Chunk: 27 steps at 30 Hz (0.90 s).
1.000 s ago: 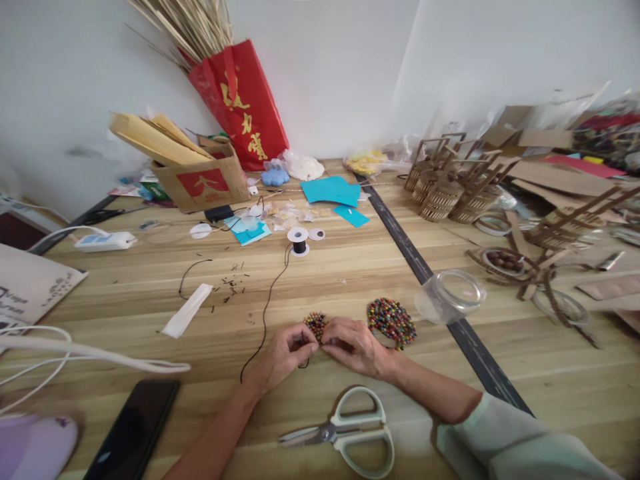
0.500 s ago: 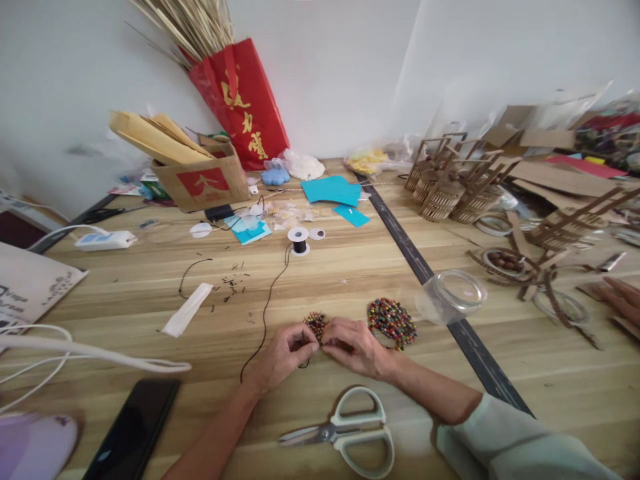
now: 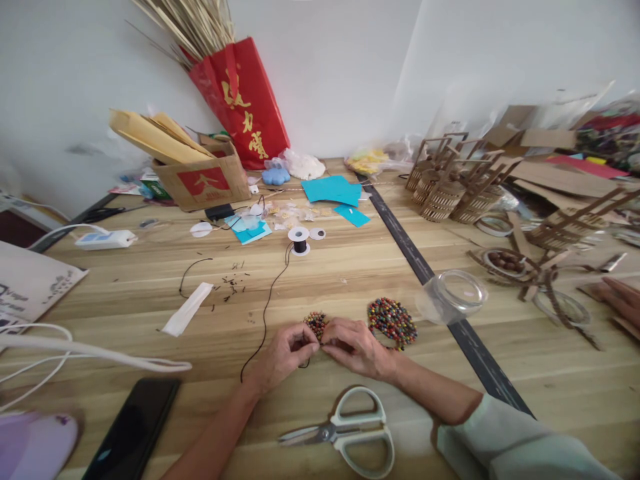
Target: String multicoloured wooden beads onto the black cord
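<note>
My left hand (image 3: 281,357) and my right hand (image 3: 354,346) meet fingertip to fingertip low on the wooden table (image 3: 350,267), both pinched closed. Between them runs a thin black cord (image 3: 265,310) that leads up to a small spool (image 3: 299,240). Just beyond my fingertips lies a small cluster of coloured beads (image 3: 316,323). What the right fingers pinch is too small to name. A larger round pile of coloured beads (image 3: 393,321) sits right of my right hand.
Scissors with pale handles (image 3: 350,430) lie near the front edge, a dark phone (image 3: 133,433) at lower left. A clear plastic cup (image 3: 453,293) lies tipped beside a dark strip. Wooden lattice baskets (image 3: 450,187), a cardboard box (image 3: 203,177), a red bag (image 3: 240,100) stand behind. Another person's fingers (image 3: 620,300) show at right.
My hands have stayed in place. Another person's fingers came into view at the right edge half a second ago and remain there.
</note>
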Tool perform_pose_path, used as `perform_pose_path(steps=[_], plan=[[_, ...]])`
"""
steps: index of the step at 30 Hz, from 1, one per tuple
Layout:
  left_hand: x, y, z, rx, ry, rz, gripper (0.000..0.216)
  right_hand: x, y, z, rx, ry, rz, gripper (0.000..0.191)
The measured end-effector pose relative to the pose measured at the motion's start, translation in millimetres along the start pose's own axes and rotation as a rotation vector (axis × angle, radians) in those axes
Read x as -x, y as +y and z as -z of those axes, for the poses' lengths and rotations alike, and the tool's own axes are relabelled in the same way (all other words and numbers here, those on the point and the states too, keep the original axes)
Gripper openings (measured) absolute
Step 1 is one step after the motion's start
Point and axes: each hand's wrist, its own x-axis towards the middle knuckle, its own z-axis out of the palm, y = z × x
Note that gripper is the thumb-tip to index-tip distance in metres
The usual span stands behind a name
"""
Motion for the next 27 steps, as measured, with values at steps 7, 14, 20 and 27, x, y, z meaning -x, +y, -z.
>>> perform_pose_path(steps=[7,14,20,27], plan=[[0.2,-3.8,0.1,-0.032,-0.004,-0.003,0.015,0.5,-0.5,0.2,-0.004,-0.027,0.003,0.009],[-1.1,-3.0,0.3,-0.027,-0.019,-0.016,0.014,-0.9,-2.3,0.8,-0.071,-0.005,0.003,0.008],[-0.1,-1.2,-0.1,-0.013,-0.007,-0.009,0.014,-0.2,-0.9,0.3,-0.077,0.0,0.007,0.006],[0.1,-1.6,-0.1,0.001,-0.005,-0.009,0.015,0.1,1.2,-1.5,-0.078,0.023,0.003,0.008]])
